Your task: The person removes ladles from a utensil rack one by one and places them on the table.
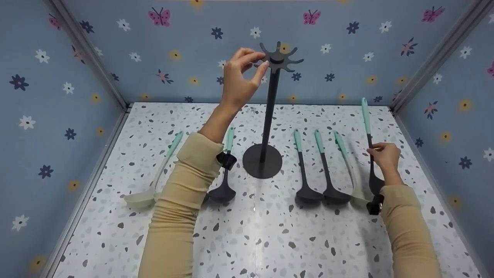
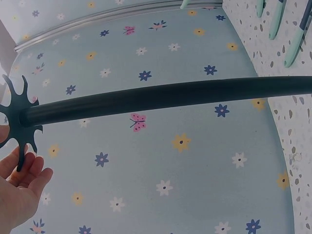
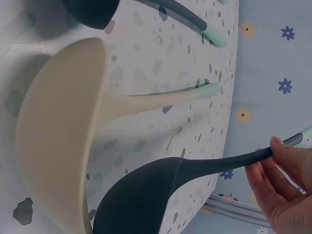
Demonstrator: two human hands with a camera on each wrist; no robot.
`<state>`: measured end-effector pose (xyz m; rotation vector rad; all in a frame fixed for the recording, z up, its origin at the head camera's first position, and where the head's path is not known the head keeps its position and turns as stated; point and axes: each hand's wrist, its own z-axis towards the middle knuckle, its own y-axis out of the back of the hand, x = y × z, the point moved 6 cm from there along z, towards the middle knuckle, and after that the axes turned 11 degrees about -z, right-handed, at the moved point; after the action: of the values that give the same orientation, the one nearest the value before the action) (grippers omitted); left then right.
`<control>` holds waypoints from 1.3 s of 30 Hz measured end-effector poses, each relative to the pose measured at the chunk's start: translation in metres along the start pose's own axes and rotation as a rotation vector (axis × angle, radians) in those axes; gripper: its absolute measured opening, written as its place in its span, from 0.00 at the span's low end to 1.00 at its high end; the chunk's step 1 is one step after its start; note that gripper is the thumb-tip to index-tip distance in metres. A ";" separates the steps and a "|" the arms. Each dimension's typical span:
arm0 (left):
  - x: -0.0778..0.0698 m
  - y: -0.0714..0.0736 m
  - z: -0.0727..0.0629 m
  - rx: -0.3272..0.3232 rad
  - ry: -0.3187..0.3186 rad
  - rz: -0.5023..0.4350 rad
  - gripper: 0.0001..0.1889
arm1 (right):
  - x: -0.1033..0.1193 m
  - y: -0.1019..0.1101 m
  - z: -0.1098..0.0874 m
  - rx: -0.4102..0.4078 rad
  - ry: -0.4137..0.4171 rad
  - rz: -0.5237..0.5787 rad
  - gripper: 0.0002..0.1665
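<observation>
A dark utensil stand rises from a round base, with a ring of curved hooks at its top. My left hand pinches one of those hooks between thumb and fingers; the left wrist view shows the hand at the hook ring. On the right side, my right hand grips the shaft of a black ladle with a mint handle, held upright with the bowl down. In the right wrist view this ladle's bowl hangs close to a cream ladle, partly behind it.
Two black ladles and the cream ladle lie right of the stand. Left of it are another black ladle and a cream ladle, partly behind my left sleeve. Patterned walls enclose the speckled table.
</observation>
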<state>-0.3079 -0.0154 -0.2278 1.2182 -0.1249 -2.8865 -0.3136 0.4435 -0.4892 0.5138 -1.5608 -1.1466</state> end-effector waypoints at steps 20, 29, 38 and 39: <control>0.008 0.000 0.001 -0.002 -0.040 -0.008 0.12 | 0.005 0.012 -0.020 0.044 -0.042 -0.147 0.17; 0.010 0.000 0.001 0.000 -0.031 0.000 0.12 | -0.010 0.006 -0.024 0.067 -0.055 -0.178 0.17; -0.023 0.000 -0.004 0.015 0.020 0.017 0.12 | -0.015 -0.002 -0.025 0.076 -0.007 -0.234 0.16; -0.028 -0.001 -0.005 0.015 0.027 0.020 0.12 | -0.016 -0.004 -0.025 0.089 -0.011 -0.238 0.16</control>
<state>-0.2850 -0.0142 -0.2114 1.2501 -0.1573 -2.8564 -0.2859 0.4445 -0.5014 0.7701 -1.5961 -1.2636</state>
